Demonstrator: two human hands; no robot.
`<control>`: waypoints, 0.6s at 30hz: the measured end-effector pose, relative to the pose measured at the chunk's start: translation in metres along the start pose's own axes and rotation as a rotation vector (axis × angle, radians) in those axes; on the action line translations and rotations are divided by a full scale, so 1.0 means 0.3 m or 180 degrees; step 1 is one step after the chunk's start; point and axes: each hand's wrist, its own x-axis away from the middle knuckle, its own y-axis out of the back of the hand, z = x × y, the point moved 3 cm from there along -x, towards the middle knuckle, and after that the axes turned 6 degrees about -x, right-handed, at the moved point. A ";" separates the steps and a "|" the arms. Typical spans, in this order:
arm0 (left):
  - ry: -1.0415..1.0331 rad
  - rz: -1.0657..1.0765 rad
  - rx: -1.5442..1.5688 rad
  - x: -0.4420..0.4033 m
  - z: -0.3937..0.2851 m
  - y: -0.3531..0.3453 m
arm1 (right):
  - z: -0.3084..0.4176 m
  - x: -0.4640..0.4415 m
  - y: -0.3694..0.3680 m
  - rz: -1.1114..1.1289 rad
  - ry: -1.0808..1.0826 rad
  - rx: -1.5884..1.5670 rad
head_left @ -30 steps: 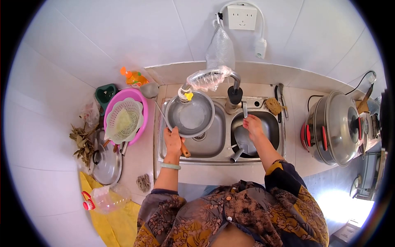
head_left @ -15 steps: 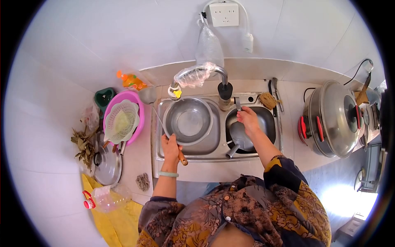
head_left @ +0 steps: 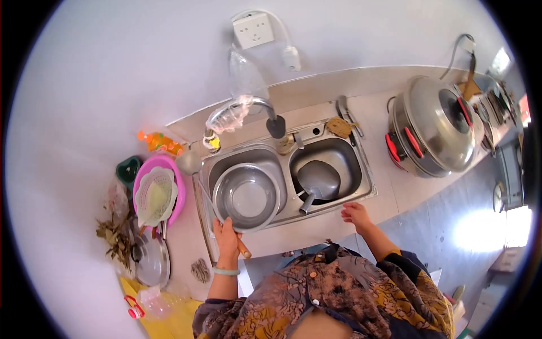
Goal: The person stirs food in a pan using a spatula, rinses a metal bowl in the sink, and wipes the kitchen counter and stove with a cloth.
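Metal basin (head_left: 248,199), over the left sink bowl (head_left: 240,157), is in the left hand (head_left: 227,238), fingers closed on its rim and a ladle (head_left: 188,163); not put down. Right hand (head_left: 355,216) free, fingers loosely curled, metal scoop (head_left: 319,179) in the right sink bowl (head_left: 350,162) untouched!

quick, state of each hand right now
Left hand: closed, holding the metal basin at its rim, along with the ladle.
Right hand: open, loosely curled, holding nothing.

1 head-worn camera looks forward and down from close above the front edge of the counter (head_left: 293,234). Its wide, tilted view has the back edge rising rightward.
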 end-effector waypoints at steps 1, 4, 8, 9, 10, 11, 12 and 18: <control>-0.0040 0.0137 0.0145 0.006 0.011 0.015 | -0.048 0.059 0.045 -0.0063 -0.0071 -0.0066; -0.0116 0.0500 0.0005 0.014 0.023 0.061 | -0.167 0.243 0.130 -0.0650 -0.0249 -0.0187; -0.0195 0.0725 -0.0233 0.036 0.042 0.127 | -0.337 0.446 0.151 -0.1036 -0.0305 -0.0446; -0.0191 0.0832 -0.0213 0.037 0.058 0.148 | -0.382 0.495 0.148 -0.1110 -0.0301 -0.0545; -0.0188 0.0937 -0.0188 0.038 0.077 0.171 | -0.428 0.539 0.137 -0.1117 -0.0308 -0.0600; -0.0200 0.1043 -0.0161 0.039 0.090 0.193 | -0.473 0.573 0.120 -0.1116 -0.0303 -0.0663; -0.0152 0.1056 -0.0230 0.040 0.098 0.216 | -0.510 0.602 0.096 -0.1117 -0.0291 -0.0742; -0.0176 0.1498 -0.0486 0.122 0.141 0.317 | -0.592 0.733 -0.109 -0.0661 -0.0081 -0.0615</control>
